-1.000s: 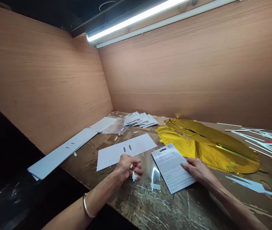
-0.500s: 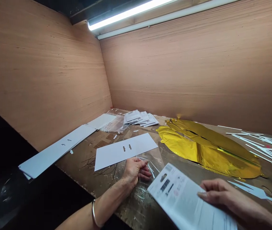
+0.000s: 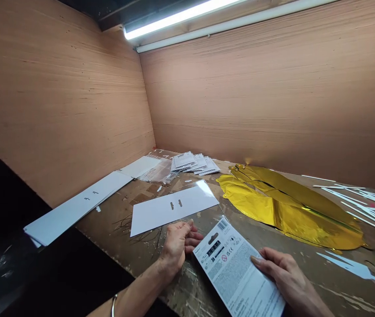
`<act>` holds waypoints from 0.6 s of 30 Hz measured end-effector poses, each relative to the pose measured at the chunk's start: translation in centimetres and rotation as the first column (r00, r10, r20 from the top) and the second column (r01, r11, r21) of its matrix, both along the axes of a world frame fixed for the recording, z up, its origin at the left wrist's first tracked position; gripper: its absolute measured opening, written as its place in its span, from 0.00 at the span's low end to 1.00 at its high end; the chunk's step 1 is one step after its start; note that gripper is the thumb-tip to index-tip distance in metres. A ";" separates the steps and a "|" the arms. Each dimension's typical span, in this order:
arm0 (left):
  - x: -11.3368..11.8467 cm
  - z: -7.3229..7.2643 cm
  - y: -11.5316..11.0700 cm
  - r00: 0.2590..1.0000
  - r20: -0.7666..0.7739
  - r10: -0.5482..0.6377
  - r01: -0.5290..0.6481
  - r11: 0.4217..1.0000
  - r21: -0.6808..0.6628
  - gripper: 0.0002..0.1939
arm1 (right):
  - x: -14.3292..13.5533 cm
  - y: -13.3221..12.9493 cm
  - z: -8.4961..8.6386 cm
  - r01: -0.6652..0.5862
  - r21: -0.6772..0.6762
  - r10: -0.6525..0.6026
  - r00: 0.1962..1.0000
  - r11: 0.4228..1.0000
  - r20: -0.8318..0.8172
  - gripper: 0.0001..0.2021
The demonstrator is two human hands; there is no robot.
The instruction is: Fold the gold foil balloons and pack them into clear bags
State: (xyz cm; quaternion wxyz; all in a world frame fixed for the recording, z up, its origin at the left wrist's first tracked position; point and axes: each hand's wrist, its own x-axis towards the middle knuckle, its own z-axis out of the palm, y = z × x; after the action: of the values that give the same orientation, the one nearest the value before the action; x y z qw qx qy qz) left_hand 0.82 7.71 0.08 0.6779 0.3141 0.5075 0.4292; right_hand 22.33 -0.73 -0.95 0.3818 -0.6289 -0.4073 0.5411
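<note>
1. A person's right hand grips a printed card by its right edge, thumb pressed flat on the lettered face, the other fingers mostly hidden beneath.

2. The card sits tilted at the front of the worktable, between the two hands, its lower end cut off by the bottom of the frame. A barcode, a hanger slot, small symbols and dense lines of text show on its face.

3. The left hand, a metal bracelet on its wrist, is at the card's upper left corner with fingers curled inward; whether they pinch anything cannot be told.

4. Just beyond the left hand lies a blank white card with two slots near its middle, a bright glare at its far right corner.

5. To the left, long white cards lie overlapped, their near end jutting past the table's edge.

6. Toward the back corner, clear plastic bags lie beside a fanned pile of printed cards.

7. Gold foil pieces spread beyond the right hand, with white sticks scattered at far right and a jagged white scrap nearer.

8. A lit tube lamp glows above the wood-grained panels enclosing the table.
</note>
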 end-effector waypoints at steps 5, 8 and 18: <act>0.4 -0.2 0.1 0.998 0.045 0.036 -0.039 0.997 0.065 0.18 | -0.9 -0.3 -0.1 0.081 0.090 -0.084 0.996 0.993 0.032 0.15; 0.8 0.0 0.2 0.997 0.063 0.054 -0.059 0.995 0.079 0.19 | -1.3 -0.2 -0.1 0.119 0.147 -0.130 0.989 0.982 0.065 0.15; 2.8 -0.2 -0.3 0.970 0.244 0.002 -0.030 0.993 0.111 0.17 | -1.0 -0.1 -0.6 0.212 0.216 -0.232 0.970 0.953 0.070 0.14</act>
State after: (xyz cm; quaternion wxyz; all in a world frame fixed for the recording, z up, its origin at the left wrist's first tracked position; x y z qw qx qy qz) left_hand 3.62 7.45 -0.11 0.7124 0.2931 0.3980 0.4982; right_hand 21.31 -0.87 -1.53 0.4840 -0.6523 -0.4057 0.4191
